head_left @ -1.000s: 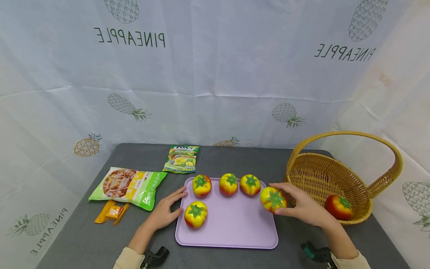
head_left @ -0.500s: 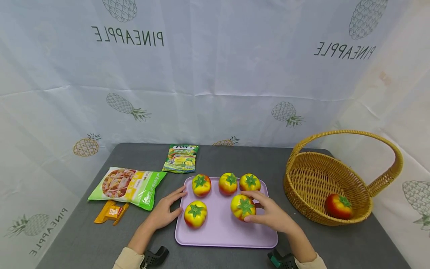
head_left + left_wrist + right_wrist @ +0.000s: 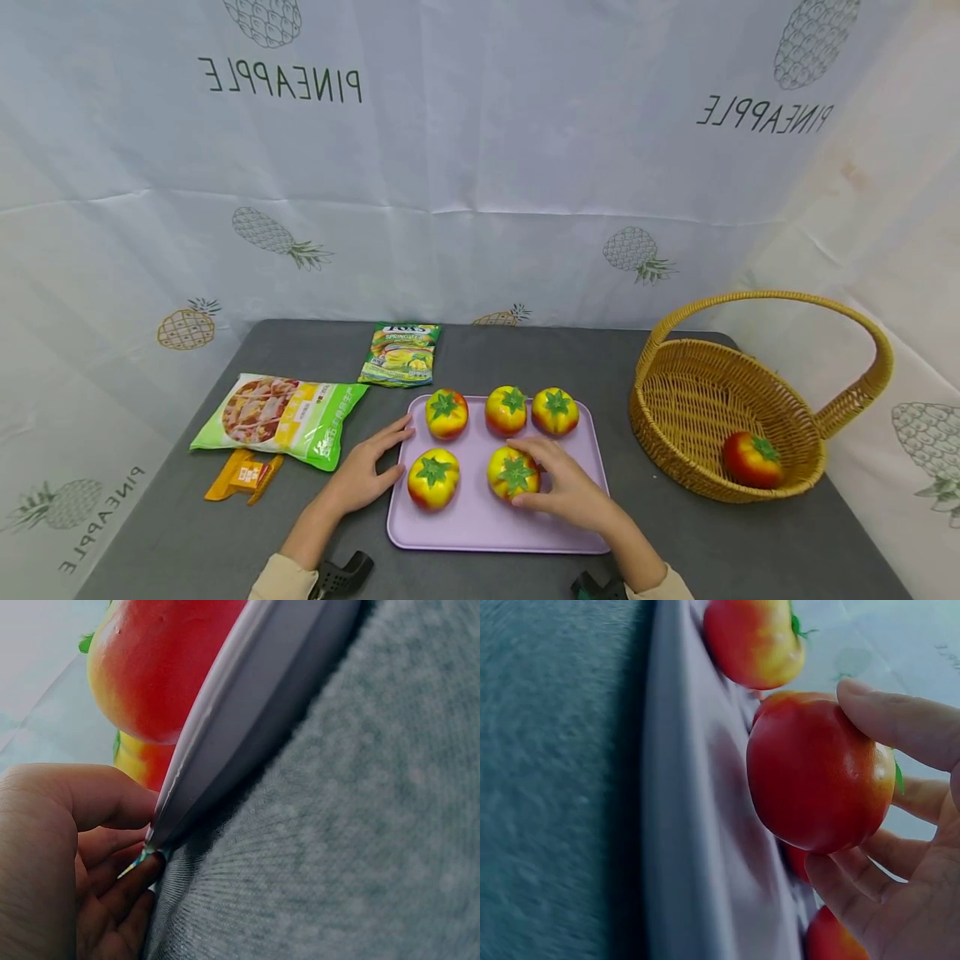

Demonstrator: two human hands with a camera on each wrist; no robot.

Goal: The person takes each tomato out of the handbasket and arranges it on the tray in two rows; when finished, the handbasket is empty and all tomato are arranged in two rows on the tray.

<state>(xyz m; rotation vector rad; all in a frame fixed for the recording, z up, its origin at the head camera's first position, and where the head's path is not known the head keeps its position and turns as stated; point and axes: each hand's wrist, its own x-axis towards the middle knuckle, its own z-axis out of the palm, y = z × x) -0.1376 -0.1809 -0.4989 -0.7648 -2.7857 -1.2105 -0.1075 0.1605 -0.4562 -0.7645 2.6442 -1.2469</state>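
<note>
Right hand [image 3: 572,493] curls around a toy tomato [image 3: 513,472] resting, it seems, on the lilac tray [image 3: 480,533], near row, right of another. Left hand [image 3: 363,473] pinches the tray's left edge.

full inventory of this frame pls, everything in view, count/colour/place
toy tomatoes on tray: 5, yellow-red with green tops; three in the far row, two in the near row.
held tomato: one of those five, near row right, gripped by the right hand.
tray: 1, lilac, table centre.
basket tomato: 1, red, inside the basket.
basket: 1, tan wicker with handle, right of the tray.
large snack bag: 1, green, left of the tray.
small packet: 1, green, behind the tray.
orange wrapper: 1, near the large bag.
table: 1, grey.
backdrop: white, pineapple print.
left hand: holds the tray's left edge.
right hand: grips the held tomato.
</note>
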